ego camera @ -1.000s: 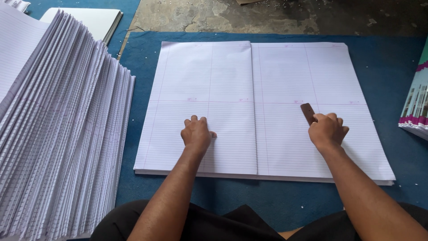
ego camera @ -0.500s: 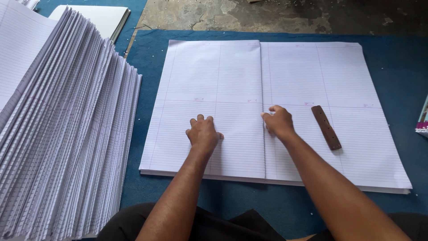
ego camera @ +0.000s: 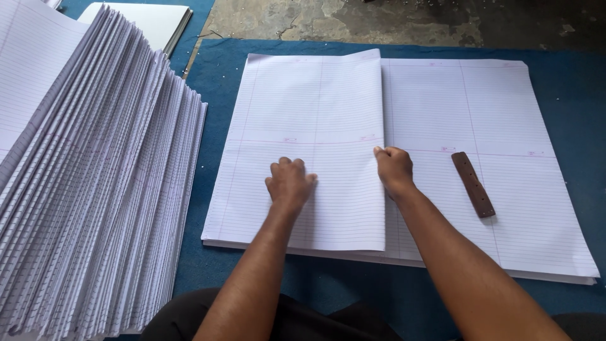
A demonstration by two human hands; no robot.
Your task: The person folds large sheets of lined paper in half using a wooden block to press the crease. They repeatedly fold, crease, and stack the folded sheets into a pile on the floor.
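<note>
A stack of large white ruled sheets (ego camera: pixel 517 126) lies on a blue mat. On its left half rests a folded ruled sheet (ego camera: pixel 309 113). My left hand (ego camera: pixel 290 183) presses flat on the lower part of that folded sheet, fingers together. My right hand (ego camera: pixel 394 169) pinches the folded sheet's right edge near the middle. A flat brown stick (ego camera: pixel 473 184) lies on the stack just right of my right hand, not touched.
A tall fanned pile of folded ruled sheets (ego camera: pixel 95 189) fills the left side. The blue mat (ego camera: pixel 568 82) covers the floor around the stack. Bare concrete floor (ego camera: pixel 353 19) lies beyond it. More white sheets (ego camera: pixel 148 19) sit at the top left.
My right hand let go of the brown stick, which now lies on the stack, and moved left to the sheet's middle edge. The left hand stayed pressing.
</note>
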